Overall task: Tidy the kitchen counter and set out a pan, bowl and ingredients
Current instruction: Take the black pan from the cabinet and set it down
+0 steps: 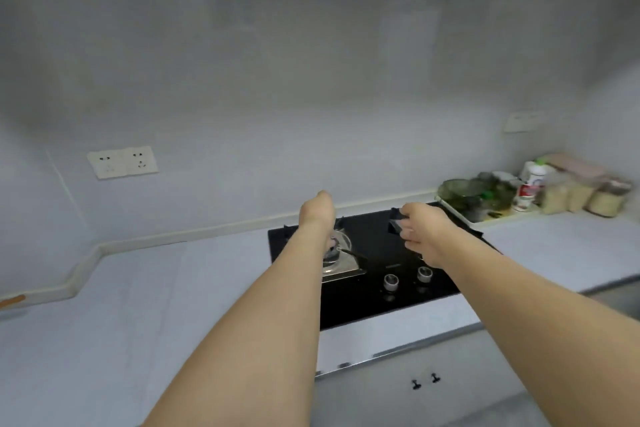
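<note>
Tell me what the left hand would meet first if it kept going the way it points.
Probably the pale backsplash wall behind the stove. The left hand points away over the rear edge; nothing shows between, though depth is unclear.

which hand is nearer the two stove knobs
Right. The right hand hovers over the black cooktop just behind the knobs, its wrist almost above them. The left hand is farther to the left, over the left burner.

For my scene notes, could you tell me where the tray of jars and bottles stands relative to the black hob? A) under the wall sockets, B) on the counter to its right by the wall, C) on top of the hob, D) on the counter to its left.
B: the tray sits right of the hob, against the back wall.
</note>
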Demonstrator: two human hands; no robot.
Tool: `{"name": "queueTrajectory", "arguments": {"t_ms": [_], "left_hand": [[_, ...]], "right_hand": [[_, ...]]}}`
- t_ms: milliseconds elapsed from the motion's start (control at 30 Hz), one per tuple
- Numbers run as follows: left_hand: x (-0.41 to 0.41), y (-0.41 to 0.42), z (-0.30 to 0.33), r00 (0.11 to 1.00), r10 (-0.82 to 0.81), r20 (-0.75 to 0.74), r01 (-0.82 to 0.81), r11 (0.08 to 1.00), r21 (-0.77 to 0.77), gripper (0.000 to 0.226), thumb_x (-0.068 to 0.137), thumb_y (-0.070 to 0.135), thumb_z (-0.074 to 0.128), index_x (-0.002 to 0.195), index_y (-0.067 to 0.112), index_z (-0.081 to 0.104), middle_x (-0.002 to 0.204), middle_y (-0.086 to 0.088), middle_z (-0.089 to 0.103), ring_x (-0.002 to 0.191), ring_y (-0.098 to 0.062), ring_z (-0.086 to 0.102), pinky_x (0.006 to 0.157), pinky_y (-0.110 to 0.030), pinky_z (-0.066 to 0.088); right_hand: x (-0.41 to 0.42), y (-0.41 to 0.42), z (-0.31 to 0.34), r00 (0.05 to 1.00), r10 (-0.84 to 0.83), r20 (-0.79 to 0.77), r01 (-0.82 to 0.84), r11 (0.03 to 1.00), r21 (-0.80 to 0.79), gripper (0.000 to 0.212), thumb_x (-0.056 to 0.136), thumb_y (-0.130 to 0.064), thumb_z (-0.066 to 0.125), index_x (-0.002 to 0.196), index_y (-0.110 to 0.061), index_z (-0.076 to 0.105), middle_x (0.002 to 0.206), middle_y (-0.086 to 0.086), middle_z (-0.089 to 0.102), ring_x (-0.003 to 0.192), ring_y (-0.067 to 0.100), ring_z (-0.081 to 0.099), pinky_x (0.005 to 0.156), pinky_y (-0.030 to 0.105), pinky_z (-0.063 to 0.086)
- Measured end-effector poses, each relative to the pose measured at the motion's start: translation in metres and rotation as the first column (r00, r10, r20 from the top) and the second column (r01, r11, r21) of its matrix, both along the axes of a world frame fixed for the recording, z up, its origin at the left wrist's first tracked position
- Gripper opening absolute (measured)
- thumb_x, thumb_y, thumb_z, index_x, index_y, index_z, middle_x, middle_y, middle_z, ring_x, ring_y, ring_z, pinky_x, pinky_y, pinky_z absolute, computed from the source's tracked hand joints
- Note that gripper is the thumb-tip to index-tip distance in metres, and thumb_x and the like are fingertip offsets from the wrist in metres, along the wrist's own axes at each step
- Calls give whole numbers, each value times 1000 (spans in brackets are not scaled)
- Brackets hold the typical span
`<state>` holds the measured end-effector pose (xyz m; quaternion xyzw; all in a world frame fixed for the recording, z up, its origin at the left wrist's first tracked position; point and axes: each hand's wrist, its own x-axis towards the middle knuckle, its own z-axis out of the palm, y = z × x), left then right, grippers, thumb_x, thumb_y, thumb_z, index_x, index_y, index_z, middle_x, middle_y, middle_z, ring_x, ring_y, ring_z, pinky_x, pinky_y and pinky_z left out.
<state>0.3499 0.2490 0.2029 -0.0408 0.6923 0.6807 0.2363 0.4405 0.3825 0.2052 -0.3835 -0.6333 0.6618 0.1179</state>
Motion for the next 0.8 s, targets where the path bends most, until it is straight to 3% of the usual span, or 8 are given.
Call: {"name": "queueTrajectory", "arguments": {"t_ms": [100, 167, 267, 400, 600, 667, 733, 800], "left_hand": [[32, 51, 18, 995, -93, -43, 91, 995, -34, 20, 100, 33, 34, 116, 22, 40, 76, 3, 36, 87, -27, 49, 97, -49, 47], [60, 94, 32, 981, -177, -81, 174, 984, -47, 20, 101, 32, 33, 117, 22, 39, 75, 4, 34, 83, -25, 46, 94, -47, 47], [98, 160, 55, 939, -292, -180, 276, 955, -105, 33, 100, 33, 34, 129, 18, 40, 88, 1, 41, 93, -28, 52, 88, -43, 47], [131, 231, 78, 878, -397, -268, 347, 913, -215, 19, 99, 31, 36, 107, 14, 38, 83, -2, 41, 92, -28, 51, 79, -36, 44], [175, 357, 97, 681, -601, -418, 498, 799, -337, 29, 99, 34, 35, 112, 12, 49, 109, -11, 46, 112, -36, 54, 101, -45, 45], [177, 390, 100, 640, -621, -453, 515, 784, -347, 38, 96, 35, 37, 122, 10, 49, 118, -12, 50, 112, -37, 53, 102, -49, 44], [179, 432, 99, 610, -634, -475, 524, 773, -358, 46, 94, 37, 39, 130, 9, 47, 126, -16, 52, 114, -38, 53, 102, -49, 43], [177, 460, 100, 580, -660, -478, 532, 751, -392, 48, 96, 36, 38, 132, 6, 46, 125, -18, 53, 113, -35, 54, 102, -47, 44]], "right_hand": [[48, 43, 17, 995, -91, -28, 91, 996, 4, 37, 95, -21, 49, 129, -4, 51, 106, 23, 62, 101, 36, 62, 100, 41, 47], [88, 80, 30, 981, -186, -55, 187, 982, 17, 38, 95, -23, 50, 128, -5, 49, 99, 15, 58, 94, 28, 58, 100, 39, 44], [141, 133, 46, 948, -297, -115, 299, 954, -2, 34, 96, -23, 47, 126, -7, 46, 109, 11, 55, 113, 29, 56, 100, 38, 43], [187, 185, 57, 909, -388, -148, 390, 920, -17, 32, 96, -25, 47, 124, -9, 48, 131, 10, 55, 127, 30, 49, 109, 42, 40], [233, 284, 66, 869, -474, -143, 484, 874, 39, 36, 96, -22, 47, 126, -3, 50, 108, 12, 56, 114, 33, 56, 104, 39, 42], [238, 313, 65, 868, -477, -134, 489, 870, 67, 41, 95, -20, 47, 130, 0, 48, 99, 10, 47, 91, 26, 49, 96, 38, 44], [242, 352, 64, 867, -483, -122, 495, 863, 104, 40, 94, -18, 47, 128, 3, 48, 97, 9, 45, 88, 21, 43, 93, 39, 45], [245, 383, 65, 869, -486, -93, 494, 862, 116, 36, 94, -19, 47, 124, 1, 51, 96, 9, 47, 88, 23, 52, 85, 34, 43]]}}
